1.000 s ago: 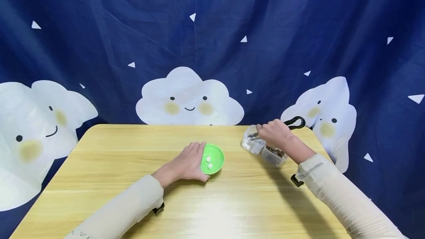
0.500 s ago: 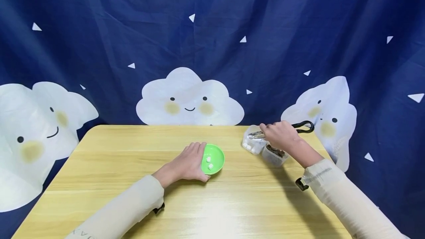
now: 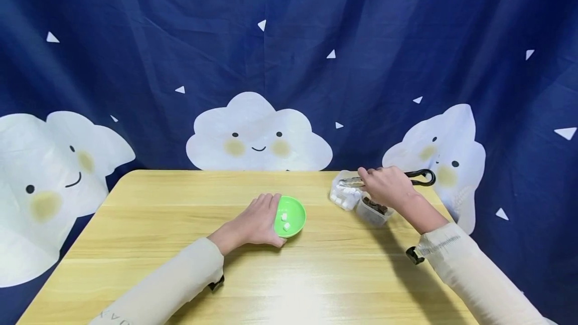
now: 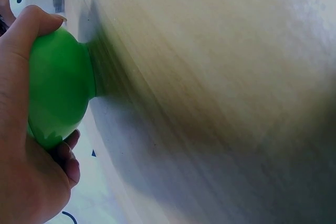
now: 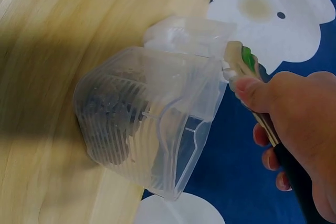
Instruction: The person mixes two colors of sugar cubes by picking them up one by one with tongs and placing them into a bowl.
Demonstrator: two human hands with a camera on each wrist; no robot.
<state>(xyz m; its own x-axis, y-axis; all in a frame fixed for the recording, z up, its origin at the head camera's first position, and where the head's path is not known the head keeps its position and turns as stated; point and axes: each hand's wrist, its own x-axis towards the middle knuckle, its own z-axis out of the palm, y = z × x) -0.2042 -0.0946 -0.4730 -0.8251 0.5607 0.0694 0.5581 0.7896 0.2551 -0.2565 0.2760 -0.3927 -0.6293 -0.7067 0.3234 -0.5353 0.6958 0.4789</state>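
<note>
My left hand [image 3: 257, 220] holds a green bowl [image 3: 296, 214] by its left side, thumb at the near rim and fingers at the far one. Two small white cubes [image 3: 286, 226] lie inside. In the left wrist view the bowl's footed underside [image 4: 60, 85] faces the camera. My right hand [image 3: 387, 184] grips metal tongs [image 3: 349, 182] with a black looped handle. The tongs' tips reach over a clear tub [image 3: 335, 188] of several white cubes; whether they pinch one, I cannot tell. Below that hand stands another clear container [image 5: 173, 129], with dark brown pieces [image 3: 377, 206] inside.
Both tubs stand side by side towards the far right of the wooden table [image 3: 180, 245]. A dark blue curtain [image 3: 293, 39] with white clouds hangs behind the far edge. The tongs' handle loop [image 3: 424, 177] sticks out towards the table's far right corner.
My right hand has shifted a little to the right with the tongs, and their handle loop has swung right and lower. My left hand and the bowl stay in place.
</note>
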